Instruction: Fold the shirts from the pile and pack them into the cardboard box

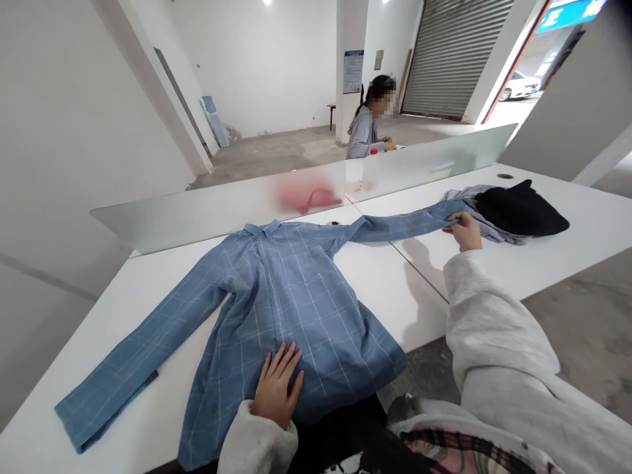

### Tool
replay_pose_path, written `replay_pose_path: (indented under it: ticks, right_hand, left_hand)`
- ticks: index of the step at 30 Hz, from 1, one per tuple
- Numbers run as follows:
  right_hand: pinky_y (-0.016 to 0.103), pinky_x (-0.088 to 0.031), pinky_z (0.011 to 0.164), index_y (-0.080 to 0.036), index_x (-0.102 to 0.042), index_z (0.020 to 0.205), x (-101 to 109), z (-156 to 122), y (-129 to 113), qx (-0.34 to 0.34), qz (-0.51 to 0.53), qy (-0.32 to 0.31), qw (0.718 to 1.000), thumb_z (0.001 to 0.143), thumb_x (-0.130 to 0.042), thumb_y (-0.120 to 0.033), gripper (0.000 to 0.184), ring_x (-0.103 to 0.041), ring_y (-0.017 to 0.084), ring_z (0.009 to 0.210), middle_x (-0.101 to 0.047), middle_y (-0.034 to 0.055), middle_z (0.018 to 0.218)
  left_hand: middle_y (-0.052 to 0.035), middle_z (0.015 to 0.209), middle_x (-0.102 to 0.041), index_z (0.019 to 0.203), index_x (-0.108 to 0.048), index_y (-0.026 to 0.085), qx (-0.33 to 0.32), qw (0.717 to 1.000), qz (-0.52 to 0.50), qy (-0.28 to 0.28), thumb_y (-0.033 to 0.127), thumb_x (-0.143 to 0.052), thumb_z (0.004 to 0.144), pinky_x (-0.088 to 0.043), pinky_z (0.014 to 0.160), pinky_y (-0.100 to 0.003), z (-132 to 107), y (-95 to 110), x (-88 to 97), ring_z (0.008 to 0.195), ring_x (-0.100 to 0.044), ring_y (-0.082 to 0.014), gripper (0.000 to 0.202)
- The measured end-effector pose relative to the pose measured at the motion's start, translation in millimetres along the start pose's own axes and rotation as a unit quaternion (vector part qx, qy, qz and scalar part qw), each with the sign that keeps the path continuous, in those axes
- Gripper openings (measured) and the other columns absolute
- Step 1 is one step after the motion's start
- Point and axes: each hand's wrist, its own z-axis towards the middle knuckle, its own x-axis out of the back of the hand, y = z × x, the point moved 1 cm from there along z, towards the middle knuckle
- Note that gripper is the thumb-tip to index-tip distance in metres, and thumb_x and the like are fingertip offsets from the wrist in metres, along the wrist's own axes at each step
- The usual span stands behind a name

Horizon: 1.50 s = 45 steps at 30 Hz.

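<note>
A blue checked shirt (276, 296) lies spread flat on the white table (390, 296), back up, collar toward the far divider. My left hand (277, 385) rests flat on the shirt's lower hem area, fingers stretched out. My right hand (463, 230) reaches far to the right and pinches the cuff of the shirt's right sleeve (405, 225), which is pulled out straight. The other sleeve (143, 349) lies stretched toward the near left corner.
A pile of clothes with a black garment (518, 209) on top sits at the right of the table. A frosted glass divider (222, 207) runs along the far edge. Another person (368, 125) sits beyond it. The table's near edge drops to concrete floor (587, 329).
</note>
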Motion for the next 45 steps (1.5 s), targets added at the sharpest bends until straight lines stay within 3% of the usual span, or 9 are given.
replay_pose_path:
  ticks: [4, 7, 14, 20, 23, 28, 36, 40, 45]
  right_hand:
    - [0.040, -0.044, 0.074, -0.009, -0.066, 0.073, 30, -21, 28, -0.074, -0.138, -0.034, 0.987, 0.068, -0.045, 0.003, 0.025, -0.060, 0.024, 0.077, -0.062, 0.0168, 0.076]
    - [0.043, -0.040, 0.084, -0.010, -0.070, 0.080, 30, -30, 37, -0.067, -0.214, -0.029, 0.974, 0.069, -0.049, 0.000, 0.025, -0.058, 0.030, 0.094, -0.060, 0.0222, 0.100]
    - [0.030, -0.039, 0.093, -0.020, -0.057, 0.123, -30, -9, 27, 0.012, -0.265, -0.098, 0.959, 0.075, -0.052, -0.007, 0.050, -0.052, 0.022, 0.112, -0.049, 0.0117, 0.130]
    - [0.040, -0.049, 0.082, -0.014, -0.057, 0.116, -60, 15, 12, -0.019, -0.300, -0.145, 0.943, 0.083, -0.062, -0.026, 0.035, -0.059, 0.022, 0.096, -0.059, 0.0115, 0.112]
    - [0.039, -0.051, 0.082, -0.016, -0.055, 0.115, -56, 25, -7, -0.007, -0.303, -0.114, 0.946, 0.090, -0.055, -0.034, 0.031, -0.059, 0.018, 0.097, -0.058, 0.0071, 0.114]
    - [0.038, -0.042, 0.091, -0.010, -0.050, 0.122, -34, 22, -34, 0.070, -0.284, 0.012, 0.956, 0.092, -0.042, -0.015, 0.032, -0.051, 0.024, 0.112, -0.040, 0.0215, 0.134]
    - [0.044, -0.048, 0.085, -0.011, -0.060, 0.108, -19, -21, 2, -0.049, -0.430, -0.132, 0.892, 0.085, -0.060, -0.026, 0.026, -0.059, 0.023, 0.099, -0.060, 0.0119, 0.111]
    - [0.050, -0.034, 0.100, -0.017, -0.065, 0.105, -45, -38, -6, 0.045, -0.418, -0.150, 0.895, 0.088, -0.053, -0.020, 0.021, -0.052, 0.026, 0.113, -0.061, 0.0108, 0.117]
    - [0.050, -0.016, 0.109, -0.026, -0.053, 0.128, -121, -62, -39, 0.198, -0.360, -0.157, 0.898, 0.096, -0.032, -0.031, 0.039, -0.030, 0.026, 0.134, -0.042, 0.0069, 0.143]
  left_hand:
    - [-0.0052, 0.131, -0.056, 0.127, -0.054, 0.023, -0.014, 1.000, 0.013, 0.009, 0.031, -0.042, 0.092, -0.045, 0.098, -0.049, 1, -1, 0.5, 0.123, -0.050, -0.0257, 0.039]
    - [-0.0056, 0.130, -0.057, 0.125, -0.056, 0.021, -0.019, 0.999, 0.009, 0.026, 0.031, -0.042, 0.091, -0.045, 0.096, -0.050, 1, -3, -1.4, 0.122, -0.051, -0.0269, 0.038]
    - [-0.0054, 0.132, -0.055, 0.128, -0.054, 0.025, -0.007, 1.000, -0.004, 0.002, 0.032, -0.044, 0.090, -0.043, 0.101, -0.048, 0, -5, -2.3, 0.125, -0.048, -0.0251, 0.040]
    - [-0.0064, 0.132, -0.055, 0.127, -0.055, 0.024, 0.007, 1.000, -0.021, 0.006, 0.031, -0.044, 0.090, -0.042, 0.101, -0.049, 0, -3, -0.9, 0.126, -0.047, -0.0252, 0.039]
    - [-0.0064, 0.131, -0.056, 0.126, -0.056, 0.024, 0.009, 1.000, -0.021, 0.011, 0.031, -0.045, 0.090, -0.042, 0.101, -0.050, 1, -2, -1.3, 0.126, -0.047, -0.0253, 0.038]
    - [-0.0065, 0.130, -0.057, 0.125, -0.056, 0.023, 0.003, 1.000, -0.017, 0.012, 0.031, -0.043, 0.091, -0.044, 0.099, -0.051, 1, -2, 0.0, 0.124, -0.049, -0.0260, 0.038]
    - [-0.0045, 0.131, -0.056, 0.125, -0.056, 0.024, 0.000, 1.000, -0.004, 0.001, 0.032, -0.042, 0.091, -0.043, 0.101, -0.049, 2, -1, 1.1, 0.124, -0.049, -0.0252, 0.037]
    - [-0.0039, 0.133, -0.054, 0.127, -0.055, 0.024, -0.009, 1.000, -0.002, -0.007, 0.033, -0.042, 0.091, -0.043, 0.101, -0.049, 1, -4, -0.3, 0.126, -0.048, -0.0255, 0.038]
    - [-0.0051, 0.131, -0.056, 0.125, -0.056, 0.023, 0.001, 1.000, -0.021, 0.001, 0.033, -0.041, 0.091, -0.042, 0.100, -0.051, 0, -4, -2.1, 0.125, -0.048, -0.0264, 0.038]
